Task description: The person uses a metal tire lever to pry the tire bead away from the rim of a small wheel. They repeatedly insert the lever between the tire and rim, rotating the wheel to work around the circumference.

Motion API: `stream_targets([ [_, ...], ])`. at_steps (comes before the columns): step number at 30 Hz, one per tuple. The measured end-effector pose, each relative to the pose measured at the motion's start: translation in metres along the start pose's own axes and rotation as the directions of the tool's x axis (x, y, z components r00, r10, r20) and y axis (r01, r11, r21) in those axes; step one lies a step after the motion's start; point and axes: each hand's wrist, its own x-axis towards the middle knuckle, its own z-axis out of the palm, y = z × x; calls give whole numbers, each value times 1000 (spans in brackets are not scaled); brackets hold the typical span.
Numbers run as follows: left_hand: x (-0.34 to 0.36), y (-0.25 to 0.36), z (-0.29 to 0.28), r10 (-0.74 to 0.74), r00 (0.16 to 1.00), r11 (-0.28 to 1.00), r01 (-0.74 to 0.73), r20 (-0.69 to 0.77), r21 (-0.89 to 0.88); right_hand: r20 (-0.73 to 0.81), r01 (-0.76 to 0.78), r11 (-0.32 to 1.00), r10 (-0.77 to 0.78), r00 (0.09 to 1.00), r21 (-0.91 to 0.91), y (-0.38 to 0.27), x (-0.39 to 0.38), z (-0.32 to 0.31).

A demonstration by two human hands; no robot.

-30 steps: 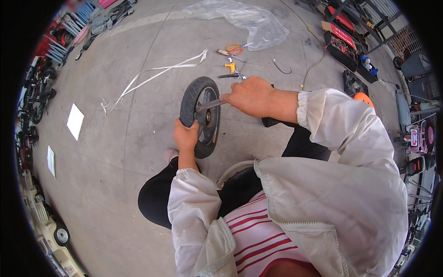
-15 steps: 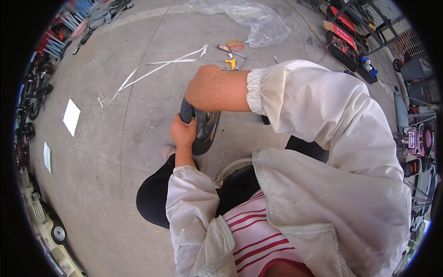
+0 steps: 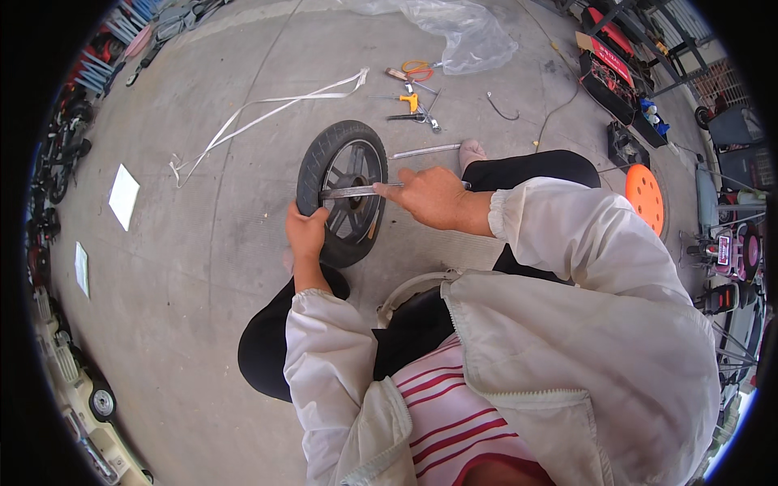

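I saw a wide grey floor (image 3: 186, 267) of bare concrete. The wheel (image 3: 342, 193) stood up on it, right in front of my knees. My left hand (image 3: 306, 232) was closed on the tyre's near edge. My right hand (image 3: 432, 197) was closed on a flat metal bar (image 3: 356, 192) that lay across the wheel. I judged the tyre was on the rim all round, so most of the work was left. Past the wheel lay white straps (image 3: 267, 109), a plastic bag (image 3: 466, 32) and small tools (image 3: 413, 101).
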Motion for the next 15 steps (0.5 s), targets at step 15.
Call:
stream_targets([
  [15, -10, 17, 4, 53, 995, 975, -32, 89, -220, -96, -161, 707, 309, 946, 688, -22, -25, 150],
])
